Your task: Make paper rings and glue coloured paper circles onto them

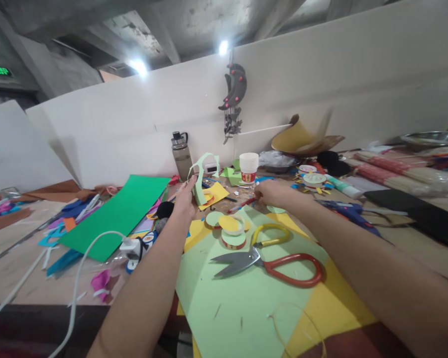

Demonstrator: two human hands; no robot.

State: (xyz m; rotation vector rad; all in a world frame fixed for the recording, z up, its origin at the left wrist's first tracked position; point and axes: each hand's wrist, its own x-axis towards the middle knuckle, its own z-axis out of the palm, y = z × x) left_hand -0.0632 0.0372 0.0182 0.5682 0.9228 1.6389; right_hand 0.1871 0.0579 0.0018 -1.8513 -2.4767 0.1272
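My left hand is closed on a pale green paper scrap with curved cut-out edges, which stands upright above the table. Farther right, the fingers of my right hand are closed at the end of a slim red pen lying low over the table. Between my forearms, open-bladed scissors with one yellow and one red handle rest on a pale green sheet. Several round paper pieces, green and yellow, are gathered just beyond the blades. Yellow paper shows under the green sheet.
Stacked paper cups and a water bottle stand toward the white partition. A bright green sheet and a white cable lie left. On the right are a blue glue gun and a black flat object.
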